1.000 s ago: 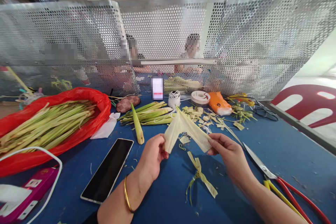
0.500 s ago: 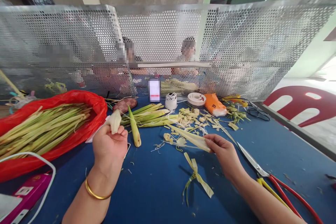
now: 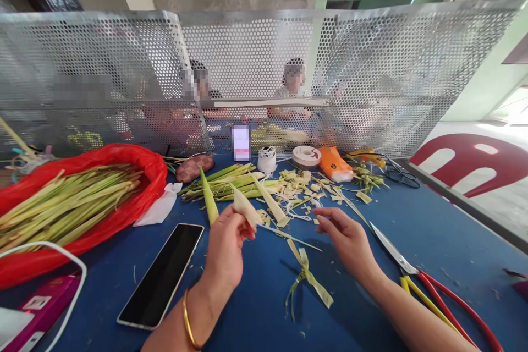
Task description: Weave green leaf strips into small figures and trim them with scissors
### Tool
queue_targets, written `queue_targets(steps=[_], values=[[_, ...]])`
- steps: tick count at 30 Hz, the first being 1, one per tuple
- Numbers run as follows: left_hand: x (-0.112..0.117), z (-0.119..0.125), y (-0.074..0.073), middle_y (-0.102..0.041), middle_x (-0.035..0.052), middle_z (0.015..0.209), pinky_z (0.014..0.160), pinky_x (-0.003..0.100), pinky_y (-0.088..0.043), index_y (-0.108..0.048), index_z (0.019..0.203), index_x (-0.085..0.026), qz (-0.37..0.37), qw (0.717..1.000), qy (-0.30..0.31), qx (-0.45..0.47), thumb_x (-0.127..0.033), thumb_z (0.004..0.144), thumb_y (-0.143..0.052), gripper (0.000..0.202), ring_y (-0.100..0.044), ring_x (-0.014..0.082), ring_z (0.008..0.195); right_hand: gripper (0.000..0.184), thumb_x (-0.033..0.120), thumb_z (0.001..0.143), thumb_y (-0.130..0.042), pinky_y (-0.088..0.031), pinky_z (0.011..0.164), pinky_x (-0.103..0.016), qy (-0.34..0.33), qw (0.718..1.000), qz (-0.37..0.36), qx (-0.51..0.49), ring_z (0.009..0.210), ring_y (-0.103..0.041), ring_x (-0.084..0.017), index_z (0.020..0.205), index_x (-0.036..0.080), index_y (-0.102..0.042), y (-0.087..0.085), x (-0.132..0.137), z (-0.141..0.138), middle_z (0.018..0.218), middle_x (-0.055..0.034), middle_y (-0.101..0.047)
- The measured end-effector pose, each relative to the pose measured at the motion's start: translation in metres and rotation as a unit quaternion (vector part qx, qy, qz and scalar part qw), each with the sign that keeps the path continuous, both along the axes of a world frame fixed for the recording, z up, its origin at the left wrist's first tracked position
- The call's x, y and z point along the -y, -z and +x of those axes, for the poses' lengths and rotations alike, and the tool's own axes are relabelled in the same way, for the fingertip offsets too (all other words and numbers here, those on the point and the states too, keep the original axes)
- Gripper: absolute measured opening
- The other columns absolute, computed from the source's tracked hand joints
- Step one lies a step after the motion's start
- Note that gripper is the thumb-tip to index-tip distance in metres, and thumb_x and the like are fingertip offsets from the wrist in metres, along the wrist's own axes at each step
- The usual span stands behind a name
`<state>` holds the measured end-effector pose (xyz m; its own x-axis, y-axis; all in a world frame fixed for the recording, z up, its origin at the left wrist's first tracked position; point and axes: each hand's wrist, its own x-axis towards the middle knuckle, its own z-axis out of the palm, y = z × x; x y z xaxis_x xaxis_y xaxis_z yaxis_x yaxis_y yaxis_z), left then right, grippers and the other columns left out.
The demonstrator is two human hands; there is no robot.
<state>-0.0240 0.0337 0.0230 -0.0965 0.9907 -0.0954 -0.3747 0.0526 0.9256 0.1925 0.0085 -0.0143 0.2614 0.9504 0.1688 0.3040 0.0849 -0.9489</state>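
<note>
My left hand (image 3: 226, 247) is closed on a pale yellow leaf strip (image 3: 244, 206) that sticks up and to the right from its fingers. My right hand (image 3: 345, 239) hovers over the blue table (image 3: 256, 313) with fingers loosely curled and nothing visible in them. Between the hands lies a thin leaf rib (image 3: 289, 235). A folded leaf piece (image 3: 307, 275) rests on the table just below them. Red-and-yellow-handled scissors (image 3: 416, 275) lie to the right of my right hand.
A black phone (image 3: 160, 275) lies left of my left hand. A red bag (image 3: 136, 203) holds several green leaf stalks (image 3: 61, 203). More stalks (image 3: 225, 181), leaf scraps, a thread spool (image 3: 267, 158), tape roll (image 3: 307, 155) and an orange tool (image 3: 336, 165) sit before a perforated metal screen (image 3: 256, 55).
The leaf was split apart. My left hand swung out left with one piece, then came back to the middle. My right hand let go of its strip, which now lies on the table.
</note>
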Motion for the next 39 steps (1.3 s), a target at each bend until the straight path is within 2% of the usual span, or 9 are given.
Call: queue_targets(steps=[4, 9, 15, 18, 24, 29, 31, 35, 39], values=[[0.023, 0.019, 0.009, -0.056, -0.0022, 0.055, 0.053, 0.022, -0.040, -0.060, 0.063, -0.018, 0.050, 0.976, 0.157, -0.143, -0.014, 0.069, -0.047, 0.015, -0.049, 0.0109, 0.053, 0.037, 0.052, 0.084, -0.057, -0.048, 0.077, -0.032, -0.158, 0.987, -0.017, -0.008, 0.084, -0.064, -0.024, 0.086, 0.019, -0.074, -0.019, 0.017, -0.013, 0.084, -0.0071, -0.071], [0.038, 0.023, 0.006, -0.063, 0.0000, 0.065, 0.059, 0.024, -0.038, -0.065, 0.067, -0.020, 0.204, 0.859, 0.279, -0.378, -0.012, 0.077, -0.049, 0.021, -0.054, 0.0136, 0.061, 0.034, 0.051, 0.077, -0.067, -0.049, 0.073, -0.030, -0.199, 0.964, -0.083, -0.159, 0.077, -0.063, -0.021, 0.084, 0.018, -0.072, -0.030, 0.031, -0.030, 0.079, -0.0051, -0.071], [0.003, 0.007, 0.020, -0.071, 0.0039, 0.083, 0.073, 0.028, -0.044, -0.070, 0.092, -0.022, 0.182, 0.840, 0.157, -0.487, -0.027, 0.093, -0.039, 0.032, -0.064, 0.0171, 0.072, 0.031, 0.046, 0.069, -0.078, -0.046, 0.059, -0.022, -0.037, 0.952, -0.072, -0.297, 0.062, -0.056, -0.013, 0.073, 0.017, -0.067, -0.018, 0.018, -0.015, 0.066, -0.0006, -0.064], [-0.016, 0.003, 0.034, -0.069, 0.0034, 0.109, 0.083, 0.030, -0.043, -0.070, 0.097, -0.024, 0.209, 0.743, 0.158, -0.615, -0.020, 0.086, -0.053, 0.020, -0.062, 0.0215, 0.098, 0.032, 0.042, 0.063, -0.083, -0.047, 0.054, -0.021, -0.001, 0.926, -0.078, -0.369, 0.058, -0.056, -0.013, 0.075, 0.017, -0.067, -0.014, 0.008, -0.002, 0.067, -0.0013, -0.065], [-0.030, -0.007, 0.040, -0.068, 0.0023, 0.089, 0.078, 0.032, -0.044, -0.067, 0.078, -0.023, 0.230, 0.608, 0.115, -0.752, -0.024, 0.086, -0.056, 0.014, -0.062, 0.0216, 0.090, 0.034, 0.038, 0.055, -0.088, -0.047, 0.053, -0.022, -0.031, 0.903, -0.089, -0.419, 0.057, -0.057, -0.012, 0.072, 0.017, -0.067, -0.018, 0.002, 0.003, 0.068, -0.0030, -0.068], [-0.034, -0.029, 0.018, -0.064, 0.0153, 0.112, 0.086, 0.040, -0.044, -0.066, 0.102, -0.015, 0.195, 0.632, -0.027, -0.749, -0.018, 0.086, -0.049, 0.023, -0.059, 0.0301, 0.103, 0.036, 0.043, 0.057, -0.085, -0.042, 0.052, -0.021, -0.043, 0.923, -0.055, -0.379, 0.055, -0.054, -0.011, 0.073, 0.017, -0.067, -0.023, 0.005, -0.001, 0.063, 0.0003, -0.064], [-0.024, -0.020, 0.004, -0.061, 0.0130, 0.123, 0.093, 0.038, -0.043, -0.062, 0.115, -0.017, 0.249, 0.723, -0.076, -0.640, -0.021, 0.085, -0.053, 0.031, -0.056, 0.0281, 0.112, 0.036, 0.042, 0.056, -0.086, -0.041, 0.053, -0.022, -0.049, 0.924, -0.049, -0.377, 0.055, -0.053, -0.011, 0.073, 0.017, -0.067, -0.027, 0.009, -0.003, 0.063, 0.0011, -0.063], [0.006, 0.031, -0.018, -0.071, 0.0070, 0.098, 0.080, 0.031, -0.050, -0.068, 0.098, -0.019, 0.175, 0.920, 0.132, -0.324, -0.036, 0.081, -0.061, 0.025, -0.065, 0.0212, 0.089, 0.036, 0.040, 0.056, -0.087, -0.042, 0.060, -0.024, -0.103, 0.933, -0.025, -0.344, 0.062, -0.056, -0.013, 0.077, 0.017, -0.069, -0.034, 0.018, -0.012, 0.071, -0.0004, -0.066], [0.019, 0.068, -0.017, -0.069, 0.0032, 0.077, 0.072, 0.027, -0.048, -0.067, 0.076, -0.016, 0.101, 0.963, 0.179, -0.176, -0.031, 0.069, -0.070, 0.016, -0.062, 0.0171, 0.076, 0.037, 0.040, 0.056, -0.087, -0.041, 0.061, -0.024, -0.132, 0.950, 0.016, -0.283, 0.064, -0.055, -0.013, 0.077, 0.018, -0.066, -0.034, 0.024, -0.019, 0.069, 0.0005, -0.065]])
